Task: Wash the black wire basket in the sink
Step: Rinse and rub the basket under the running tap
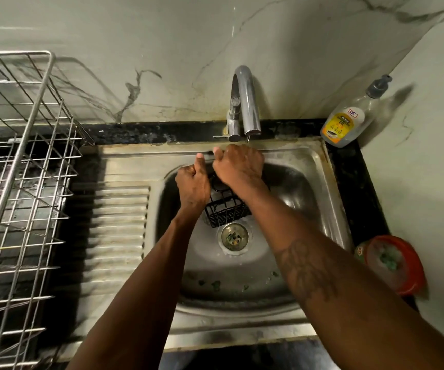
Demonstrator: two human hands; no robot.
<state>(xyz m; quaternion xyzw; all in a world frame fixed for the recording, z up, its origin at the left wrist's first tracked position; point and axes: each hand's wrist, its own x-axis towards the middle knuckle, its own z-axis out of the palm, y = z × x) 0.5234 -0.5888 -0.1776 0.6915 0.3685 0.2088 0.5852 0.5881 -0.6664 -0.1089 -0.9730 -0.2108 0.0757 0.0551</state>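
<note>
The black wire basket [224, 209] is held over the steel sink [306, 166], just behind the drain [234, 235]. My left hand [192, 182] grips its left side, thumb pointing up. My right hand [238, 164] is curled over its upper part, directly under the chrome tap [244, 102]. Both hands hide the basket's top half. A thin thread of water shows at the spout.
A steel wire dish rack [20, 169] fills the left counter. The ribbed drainboard [119, 222] lies between rack and basin. A dish-soap pump bottle [349, 116] stands at the back right corner. A red tub with a scrubber [394, 263] sits on the right.
</note>
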